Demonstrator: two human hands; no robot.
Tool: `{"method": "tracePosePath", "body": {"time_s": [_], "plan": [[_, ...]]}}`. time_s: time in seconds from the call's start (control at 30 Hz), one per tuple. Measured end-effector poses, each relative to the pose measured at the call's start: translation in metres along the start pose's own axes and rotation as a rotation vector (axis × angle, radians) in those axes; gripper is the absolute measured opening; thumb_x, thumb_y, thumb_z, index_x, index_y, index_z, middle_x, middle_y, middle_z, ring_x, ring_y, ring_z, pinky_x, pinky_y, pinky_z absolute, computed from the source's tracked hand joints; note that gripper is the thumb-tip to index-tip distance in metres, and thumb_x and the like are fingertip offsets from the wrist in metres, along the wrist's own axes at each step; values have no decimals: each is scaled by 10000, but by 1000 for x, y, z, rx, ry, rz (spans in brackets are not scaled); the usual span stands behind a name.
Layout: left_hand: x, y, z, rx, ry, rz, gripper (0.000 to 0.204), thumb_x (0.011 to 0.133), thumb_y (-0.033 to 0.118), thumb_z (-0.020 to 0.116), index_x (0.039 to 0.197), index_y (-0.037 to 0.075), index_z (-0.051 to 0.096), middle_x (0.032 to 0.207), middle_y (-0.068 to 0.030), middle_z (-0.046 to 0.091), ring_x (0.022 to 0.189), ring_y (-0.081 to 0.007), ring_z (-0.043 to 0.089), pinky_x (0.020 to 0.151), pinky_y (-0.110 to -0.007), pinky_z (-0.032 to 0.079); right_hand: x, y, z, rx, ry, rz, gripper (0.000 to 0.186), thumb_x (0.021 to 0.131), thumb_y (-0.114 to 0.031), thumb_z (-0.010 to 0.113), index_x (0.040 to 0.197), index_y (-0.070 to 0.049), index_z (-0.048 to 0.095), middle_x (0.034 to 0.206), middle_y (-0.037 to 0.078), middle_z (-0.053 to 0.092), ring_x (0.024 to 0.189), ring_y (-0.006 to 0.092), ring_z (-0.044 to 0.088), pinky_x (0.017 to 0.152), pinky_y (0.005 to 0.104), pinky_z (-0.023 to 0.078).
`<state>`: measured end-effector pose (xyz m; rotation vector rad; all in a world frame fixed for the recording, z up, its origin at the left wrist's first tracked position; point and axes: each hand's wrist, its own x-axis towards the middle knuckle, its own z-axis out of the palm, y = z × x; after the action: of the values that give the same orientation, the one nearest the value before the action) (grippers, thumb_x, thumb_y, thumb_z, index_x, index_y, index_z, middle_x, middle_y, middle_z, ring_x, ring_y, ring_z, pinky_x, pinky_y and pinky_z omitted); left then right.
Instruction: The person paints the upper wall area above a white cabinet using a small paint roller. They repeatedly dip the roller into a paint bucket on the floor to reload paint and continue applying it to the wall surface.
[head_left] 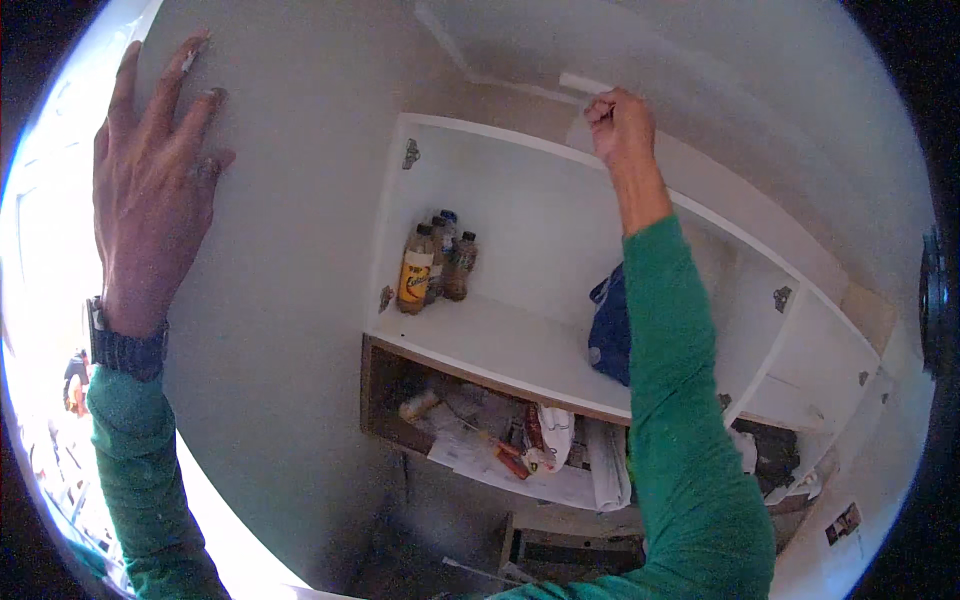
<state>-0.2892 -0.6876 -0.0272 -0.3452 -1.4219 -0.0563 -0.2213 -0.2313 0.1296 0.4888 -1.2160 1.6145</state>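
In the head view, our left hand (pixel 150 190) lies against the grey wall (pixel 280 300), fingers spread and released, grasping nothing. Our right hand (pixel 622 125) is raised to the top edge of the white cabinet (pixel 520 210), fingers clenched, apparently on a pale strip (pixel 583 83) that juts out to their left, just beyond that edge. We cannot tell exactly what the strip is.

To work well here, we would do best to lean evenly through the left palm for balance, grip the strip firmly but lightly, and make short, controlled movements. We should also mind the right sleeve (pixel 680 370), which crosses in front of the cabinet and hides part of it.

Counting, we find one pale strip and one watch (pixel 128 340) on our left wrist. Near the cabinet's lower left corner we make out four bottles (pixel 415 275) standing close together; one behind could be hidden. One blue bag (pixel 610 335) rests toward the bottom edge, partly covered by the sleeve. On the brown shelf (pixel 385 400) below, we count one white roll (pixel 605 465) near the front edge; the surrounding clutter is too blurred to count.
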Motion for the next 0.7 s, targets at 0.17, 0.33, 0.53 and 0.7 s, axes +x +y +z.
{"method": "tracePosePath", "body": {"time_s": [0.17,0.33,0.53,0.7], "plan": [[0,1,7,-31,35,-12,443,726,153,766,1142,122,616,1472,-1,355,1396,-275,247,1027,-413,408,112,-12,-67,-113,28,24,158,822,53,477,695,-11,408,635,96,385,540,213,397,476,313,353],[-1,-4,2,18,15,6,437,724,135,757,1137,124,616,1467,2,365,1390,-279,261,1020,-421,407,82,-6,-51,-35,111,168,166,819,59,483,708,-28,395,641,92,394,559,205,412,494,295,359],[4,-2,-9,33,-8,-13,458,714,131,759,1146,119,607,1470,6,365,1390,-277,264,1024,-405,405,-45,-36,-16,2,-78,-19,126,828,44,497,769,-47,432,715,72,469,586,160,431,512,274,369],[1,-6,-5,51,-18,-21,465,725,132,751,1163,122,593,1484,5,344,1400,-276,245,1051,-402,390,-181,-73,27,34,-123,-195,95,835,25,545,847,-67,522,851,120,575,618,126,465,519,263,366]]}}
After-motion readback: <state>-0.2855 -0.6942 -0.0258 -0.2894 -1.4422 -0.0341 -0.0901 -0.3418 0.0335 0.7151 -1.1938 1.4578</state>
